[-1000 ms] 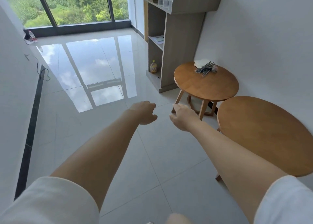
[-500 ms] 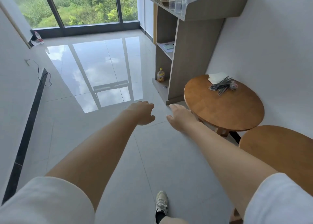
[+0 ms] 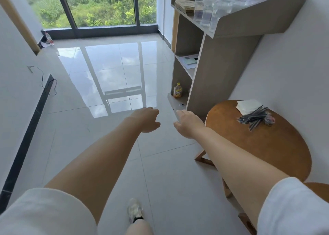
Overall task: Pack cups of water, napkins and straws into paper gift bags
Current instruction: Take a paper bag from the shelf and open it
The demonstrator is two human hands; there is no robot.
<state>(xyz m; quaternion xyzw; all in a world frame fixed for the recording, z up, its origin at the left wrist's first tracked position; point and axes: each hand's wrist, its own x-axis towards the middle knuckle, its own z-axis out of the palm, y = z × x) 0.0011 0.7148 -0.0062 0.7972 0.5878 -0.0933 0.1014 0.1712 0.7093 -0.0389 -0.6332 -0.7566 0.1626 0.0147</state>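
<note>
Left hand [image 3: 146, 119] and right hand [image 3: 189, 125] extended, both empty, fingers loosely curled. Napkins [image 3: 248, 106] and straws [image 3: 253, 118] lie on round table [image 3: 267, 145] right of right hand. Cups of water [image 3: 207, 12] stand on shelf unit [image 3: 222, 71] beyond it.

One head-worn wide-angle camera looks forward and down from standing height at the tiled floor [image 3: 169, 172].

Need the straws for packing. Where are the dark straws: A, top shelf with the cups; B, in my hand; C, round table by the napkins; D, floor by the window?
C: the dark straws lie on the round table, their ends over the white napkins.
</note>
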